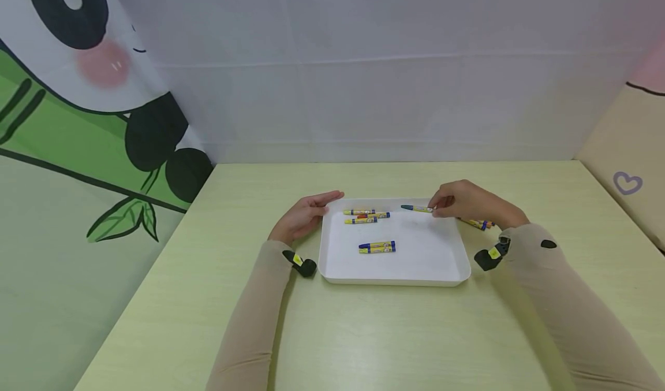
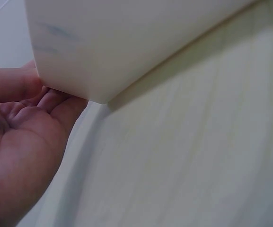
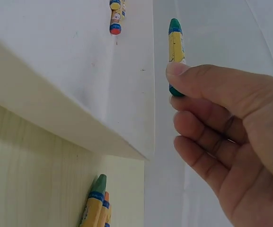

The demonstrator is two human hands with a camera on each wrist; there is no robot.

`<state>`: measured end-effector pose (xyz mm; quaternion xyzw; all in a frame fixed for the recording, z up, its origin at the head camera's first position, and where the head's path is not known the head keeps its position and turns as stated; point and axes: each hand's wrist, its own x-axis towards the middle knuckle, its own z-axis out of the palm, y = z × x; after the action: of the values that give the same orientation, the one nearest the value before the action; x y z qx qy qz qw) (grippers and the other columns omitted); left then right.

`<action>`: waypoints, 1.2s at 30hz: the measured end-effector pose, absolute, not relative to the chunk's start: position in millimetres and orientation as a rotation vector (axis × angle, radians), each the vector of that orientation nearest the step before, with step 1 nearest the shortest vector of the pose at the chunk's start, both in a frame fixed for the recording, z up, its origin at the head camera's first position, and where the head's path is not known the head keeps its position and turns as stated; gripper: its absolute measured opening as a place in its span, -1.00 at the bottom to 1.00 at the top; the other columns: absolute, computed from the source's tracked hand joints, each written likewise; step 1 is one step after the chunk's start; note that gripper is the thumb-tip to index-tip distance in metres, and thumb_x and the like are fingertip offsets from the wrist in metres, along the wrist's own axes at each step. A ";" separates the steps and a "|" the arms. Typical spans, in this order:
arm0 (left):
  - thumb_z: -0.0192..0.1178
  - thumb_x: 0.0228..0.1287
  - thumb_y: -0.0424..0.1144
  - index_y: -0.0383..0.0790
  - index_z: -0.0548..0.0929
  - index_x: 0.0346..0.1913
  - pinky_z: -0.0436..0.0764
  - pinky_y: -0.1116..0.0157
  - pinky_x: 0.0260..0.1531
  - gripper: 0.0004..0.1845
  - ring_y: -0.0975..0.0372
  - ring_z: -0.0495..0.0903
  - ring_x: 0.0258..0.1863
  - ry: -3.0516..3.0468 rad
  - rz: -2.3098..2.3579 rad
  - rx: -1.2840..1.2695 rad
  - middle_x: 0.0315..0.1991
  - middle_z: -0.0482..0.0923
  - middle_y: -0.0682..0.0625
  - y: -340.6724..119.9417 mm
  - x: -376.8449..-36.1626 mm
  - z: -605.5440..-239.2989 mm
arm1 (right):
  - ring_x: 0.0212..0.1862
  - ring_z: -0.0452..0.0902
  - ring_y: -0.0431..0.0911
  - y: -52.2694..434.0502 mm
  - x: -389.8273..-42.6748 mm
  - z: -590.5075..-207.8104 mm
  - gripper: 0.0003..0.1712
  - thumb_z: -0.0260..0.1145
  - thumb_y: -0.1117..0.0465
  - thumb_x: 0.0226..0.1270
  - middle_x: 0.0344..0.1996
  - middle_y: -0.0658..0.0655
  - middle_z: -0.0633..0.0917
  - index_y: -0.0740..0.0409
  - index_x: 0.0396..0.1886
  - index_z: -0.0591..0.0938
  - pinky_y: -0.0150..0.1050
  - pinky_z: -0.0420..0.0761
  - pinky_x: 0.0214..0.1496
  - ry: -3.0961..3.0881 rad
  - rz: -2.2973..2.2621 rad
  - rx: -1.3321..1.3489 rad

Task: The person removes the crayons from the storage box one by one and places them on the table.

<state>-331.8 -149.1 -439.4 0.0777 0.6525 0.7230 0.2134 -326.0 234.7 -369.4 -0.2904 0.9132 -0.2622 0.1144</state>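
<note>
A white tray (image 1: 441, 264) sits in the middle of the pale wooden table. My right hand (image 1: 462, 201) pinches a green crayon (image 1: 415, 208) over the tray's far right corner; in the right wrist view the green crayon (image 3: 176, 45) sticks out above my thumb. My left hand (image 1: 306, 215) rests with straight fingers against the tray's left rim; the left wrist view shows the tray's corner (image 2: 93, 56) touching my left hand (image 2: 27, 142). Inside the tray lie three crayons (image 1: 366, 216) at the back and a blue pair (image 1: 377, 246) in the middle.
A few more crayons (image 1: 478, 224) lie on the table just right of the tray, also seen as crayons (image 3: 96, 208) under its rim. A white wall stands behind, a panda curtain on the left, and a beige cushion (image 1: 628, 148) at the far right.
</note>
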 end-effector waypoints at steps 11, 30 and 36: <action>-0.19 0.42 -0.56 -0.22 0.32 0.41 0.16 0.12 0.44 -0.46 0.15 0.12 0.48 1.828 2.001 0.223 0.46 0.23 0.00 -149.2 -330.7 -439.0 | -0.22 0.59 -0.13 255.1 -322.3 -372.5 -0.83 0.36 0.24 0.25 -0.27 0.05 0.71 0.15 -0.17 0.72 -0.34 0.59 -0.22 2.728 -0.839 -0.820; -0.20 0.43 -0.56 -0.22 0.31 0.42 0.16 0.10 0.43 -0.46 0.13 0.12 0.48 1.808 2.004 0.228 0.46 0.22 -0.01 -149.4 -333.7 -440.9 | -0.21 0.56 -0.11 292.5 -317.2 -380.2 -0.76 0.33 0.18 0.28 -0.24 0.10 0.72 0.19 -0.12 0.70 -0.33 0.56 -0.29 2.831 -0.818 -0.645; -0.19 0.43 -0.55 -0.22 0.33 0.41 0.17 0.11 0.43 -0.47 0.14 0.13 0.48 1.817 2.005 0.218 0.46 0.23 0.00 -149.9 -333.8 -441.1 | -0.23 0.58 -0.12 304.3 -317.3 -383.6 -0.70 0.33 0.14 0.29 -0.26 0.12 0.71 0.24 -0.08 0.69 -0.35 0.57 -0.32 2.845 -0.813 -0.599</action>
<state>-333.8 -149.9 -441.1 0.0783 0.6541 0.7219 0.2120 -317.3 304.3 -383.6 -0.1980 0.9406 -0.2689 0.0611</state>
